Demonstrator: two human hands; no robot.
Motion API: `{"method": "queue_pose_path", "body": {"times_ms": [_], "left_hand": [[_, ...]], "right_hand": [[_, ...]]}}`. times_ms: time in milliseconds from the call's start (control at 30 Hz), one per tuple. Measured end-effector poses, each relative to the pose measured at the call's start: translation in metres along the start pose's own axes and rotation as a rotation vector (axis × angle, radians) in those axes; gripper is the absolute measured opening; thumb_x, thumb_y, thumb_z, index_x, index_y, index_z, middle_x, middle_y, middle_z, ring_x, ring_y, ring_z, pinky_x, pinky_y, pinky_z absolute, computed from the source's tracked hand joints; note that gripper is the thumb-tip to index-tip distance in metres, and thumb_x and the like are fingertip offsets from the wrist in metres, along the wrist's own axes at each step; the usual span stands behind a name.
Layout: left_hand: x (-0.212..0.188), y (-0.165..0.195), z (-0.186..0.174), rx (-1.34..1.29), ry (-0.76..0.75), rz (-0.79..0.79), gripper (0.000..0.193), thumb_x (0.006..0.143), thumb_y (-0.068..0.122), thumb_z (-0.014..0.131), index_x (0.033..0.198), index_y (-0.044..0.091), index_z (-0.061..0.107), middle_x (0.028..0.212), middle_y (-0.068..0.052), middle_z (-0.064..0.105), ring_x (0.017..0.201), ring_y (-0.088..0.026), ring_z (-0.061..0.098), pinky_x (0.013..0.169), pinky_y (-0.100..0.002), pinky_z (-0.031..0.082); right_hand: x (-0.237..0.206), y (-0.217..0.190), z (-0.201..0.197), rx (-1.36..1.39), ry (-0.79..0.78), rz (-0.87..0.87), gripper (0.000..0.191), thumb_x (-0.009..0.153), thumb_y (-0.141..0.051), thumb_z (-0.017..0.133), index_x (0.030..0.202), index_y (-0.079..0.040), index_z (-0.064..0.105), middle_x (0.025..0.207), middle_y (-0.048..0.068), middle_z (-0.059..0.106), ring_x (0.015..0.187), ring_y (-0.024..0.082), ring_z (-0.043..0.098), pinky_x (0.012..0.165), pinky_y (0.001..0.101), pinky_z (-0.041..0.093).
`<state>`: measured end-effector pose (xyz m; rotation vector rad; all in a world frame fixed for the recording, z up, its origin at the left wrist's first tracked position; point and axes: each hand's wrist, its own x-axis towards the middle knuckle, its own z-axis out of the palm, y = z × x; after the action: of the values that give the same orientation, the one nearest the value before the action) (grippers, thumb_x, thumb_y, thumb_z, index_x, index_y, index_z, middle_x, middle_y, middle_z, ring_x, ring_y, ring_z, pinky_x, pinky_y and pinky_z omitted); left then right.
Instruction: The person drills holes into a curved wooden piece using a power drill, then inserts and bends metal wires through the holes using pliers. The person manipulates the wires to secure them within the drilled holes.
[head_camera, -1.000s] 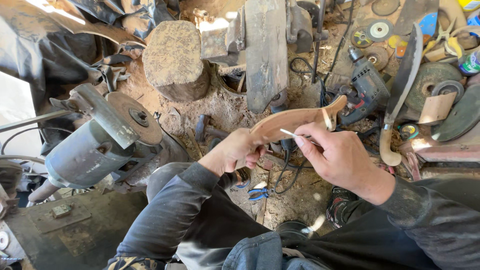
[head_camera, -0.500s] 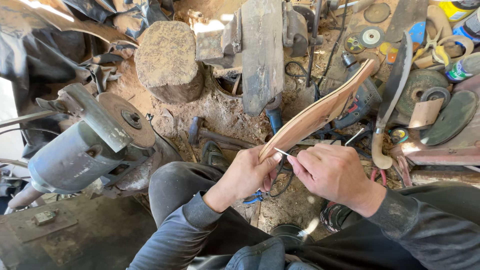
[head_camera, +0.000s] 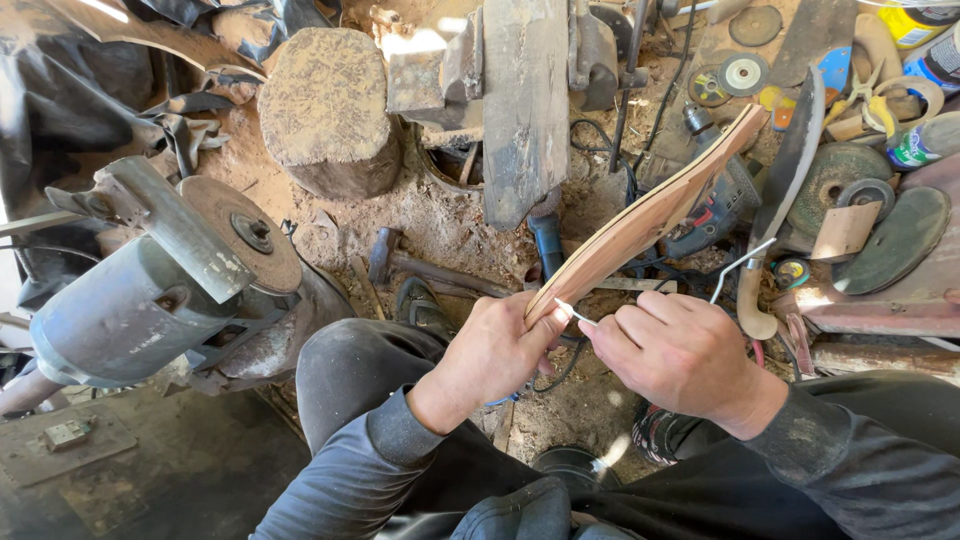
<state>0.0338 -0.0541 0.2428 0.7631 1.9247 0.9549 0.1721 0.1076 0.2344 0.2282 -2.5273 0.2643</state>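
My left hand (head_camera: 497, 352) grips the near end of a long, curved wooden piece (head_camera: 650, 215) that slants up and away to the right. My right hand (head_camera: 672, 352) sits just right of it, pinching a thin pale stick (head_camera: 575, 312) whose tip touches the wood's near end beside my left thumb. Both hands hover above my dark-trousered knees over the dirt floor.
A bench grinder with a round disc (head_camera: 238, 235) stands at the left. A wooden stump (head_camera: 330, 105) and a heavy vise (head_camera: 525, 90) lie ahead. A hammer (head_camera: 430, 268), an angle grinder (head_camera: 718, 205), a blade (head_camera: 790, 165) and several grinding discs (head_camera: 845, 175) litter the right side.
The wooden piece has swung from lying nearly level to pointing up and to the right. Both hands have come lower and closer to me, the stick staying at the wood's near end.
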Motion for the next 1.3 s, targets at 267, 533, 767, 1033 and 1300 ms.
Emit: {"method": "queue_pose_path", "body": {"times_ms": [267,533,767,1033,1300], "left_hand": [[-0.002,-0.008,0.009,0.239,0.227,0.270,0.025,0.099,0.022,0.065,0.093,-0.002,0.065,0.067,-0.023,0.065,0.060,-0.038,0.067,0.054,-0.043,0.052],[0.001,-0.004,0.012,0.255,0.313,0.340,0.020,0.095,0.016,0.064,0.092,-0.003,0.060,0.074,-0.024,0.068,0.067,-0.042,0.068,0.057,-0.046,0.053],[0.002,0.005,0.004,0.162,0.232,0.182,0.022,0.095,0.019,0.064,0.093,-0.002,0.061,0.066,-0.023,0.066,0.062,-0.041,0.069,0.054,-0.046,0.053],[0.010,-0.005,0.006,0.336,0.360,0.379,0.019,0.098,0.018,0.062,0.096,0.000,0.055,0.076,-0.026,0.065,0.068,-0.047,0.064,0.058,-0.052,0.051],[0.013,-0.005,0.003,0.321,0.304,0.317,0.023,0.097,0.018,0.064,0.090,-0.001,0.054,0.070,-0.026,0.064,0.066,-0.047,0.064,0.058,-0.052,0.050]], "right_hand": [[-0.017,-0.015,0.022,0.689,-0.138,0.769,0.033,0.101,-0.025,0.064,0.076,-0.006,0.055,0.052,0.000,0.038,0.039,0.015,0.037,0.041,0.0302,0.034],[-0.021,-0.007,0.033,1.849,-0.216,1.380,0.026,0.105,-0.024,0.050,0.092,-0.003,0.060,0.048,-0.008,0.031,0.036,0.006,0.027,0.034,0.0249,0.024],[0.000,0.018,0.022,0.317,-0.163,0.186,0.015,0.101,-0.016,0.054,0.100,-0.003,0.061,0.054,0.002,0.054,0.044,0.015,0.058,0.040,0.0304,0.043],[-0.011,0.005,0.040,1.414,-0.229,1.036,0.016,0.102,-0.016,0.054,0.099,-0.003,0.062,0.057,0.003,0.055,0.048,0.017,0.057,0.043,0.0323,0.044],[-0.007,0.024,0.045,0.600,-0.155,0.360,0.017,0.103,-0.018,0.053,0.098,-0.004,0.061,0.057,0.004,0.056,0.048,0.018,0.059,0.043,0.0329,0.044]]}}
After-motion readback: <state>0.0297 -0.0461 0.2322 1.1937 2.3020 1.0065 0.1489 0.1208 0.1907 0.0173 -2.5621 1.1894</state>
